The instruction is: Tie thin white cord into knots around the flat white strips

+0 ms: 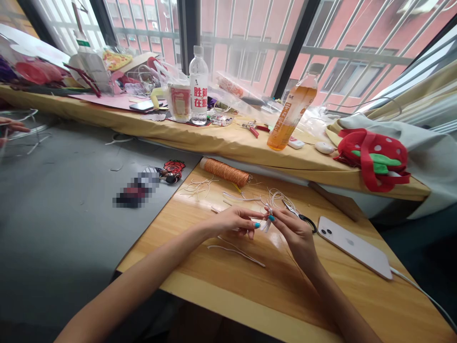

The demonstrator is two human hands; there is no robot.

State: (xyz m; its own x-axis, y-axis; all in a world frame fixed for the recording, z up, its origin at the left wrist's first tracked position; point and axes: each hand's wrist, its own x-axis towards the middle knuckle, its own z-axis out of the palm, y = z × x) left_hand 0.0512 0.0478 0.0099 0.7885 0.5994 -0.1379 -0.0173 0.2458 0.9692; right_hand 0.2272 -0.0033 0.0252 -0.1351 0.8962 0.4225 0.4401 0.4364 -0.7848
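Note:
Over the wooden table, my right hand (294,231) pinches a small bundle of white cord (266,225) between thumb and fingertips. My left hand (237,221) meets it from the left, its thumb and index finger closed at the same cord; the exact grip is partly hidden. Loose cord ends (237,255) lie on the table below my left hand. Just beyond my right hand are scissors (307,221) with black handles, partly covered by it. A coil of thin white cord (280,196) rests behind the hands.
A spool of orange cord (226,172) lies at the table's back edge. On the right is a phone (353,245) with a cable. The cloth-covered ledge holds a water bottle (199,88), an orange drink bottle (293,112) and a red bag (374,155). Another person's hand (12,126) shows far left.

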